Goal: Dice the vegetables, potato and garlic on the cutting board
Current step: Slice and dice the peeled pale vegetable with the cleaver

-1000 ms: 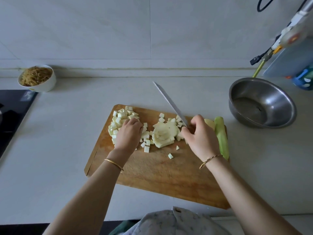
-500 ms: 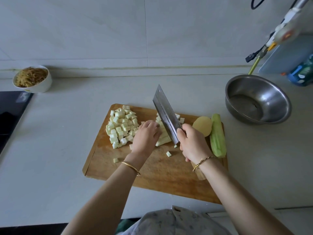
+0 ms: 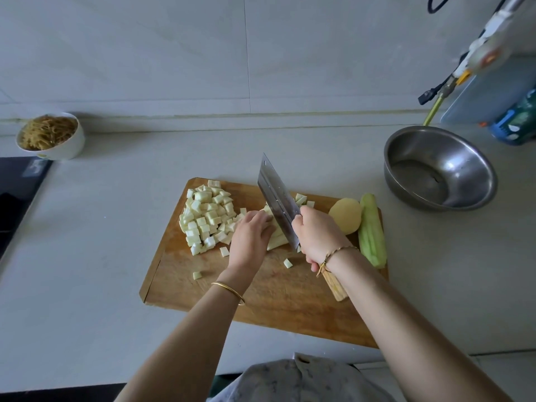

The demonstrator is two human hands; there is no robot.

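A wooden cutting board lies on the counter. A heap of pale diced cubes covers its far left part. My right hand grips the wooden handle of a cleaver, whose blade is down on pale vegetable strips. My left hand rests on those strips just left of the blade, fingers bent. A peeled potato half and a peeled green vegetable lie at the board's right edge. A few loose cubes are scattered on the board.
A steel bowl stands on the counter to the right. At the far left a white bowl of noodles sits beside a black hob. A blue container and a cable are at the back right.
My left hand left the cube heap and moved right onto the strips. The cleaver turned from edge-on to show its flat side and came down beside that hand.
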